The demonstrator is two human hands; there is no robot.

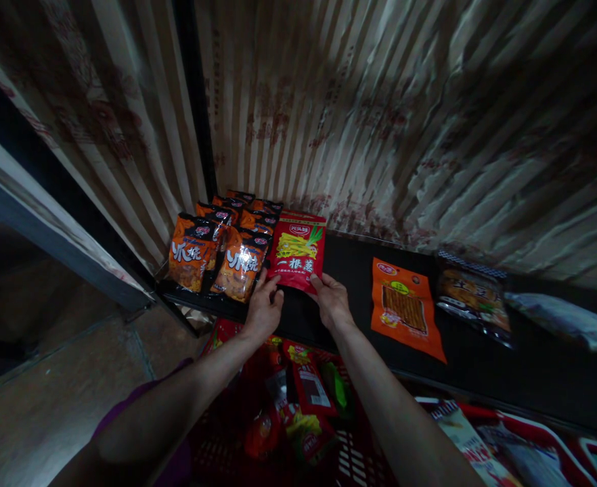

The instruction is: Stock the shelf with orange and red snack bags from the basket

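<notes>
A red snack bag (298, 251) with yellow strips and a green stalk printed on it leans back on the black shelf. My left hand (264, 306) is at its lower left corner, fingers bent around the edge. At the lower right corner, my right hand (332, 301) grips the bag between thumb and fingers. Just left of it stand orange-and-black snack bags (242, 264) in two rows, several in all. The nearest one is close to my left fingers.
Farther right on the shelf (349, 284) lie an orange snack packet (404, 308), a dark snack bag (474, 297) and a pale plastic package (565, 318). Below, a red basket (352, 460) holds several red packets. Another red basket (547, 423) stands right. A pleated curtain (380, 135) hangs behind.
</notes>
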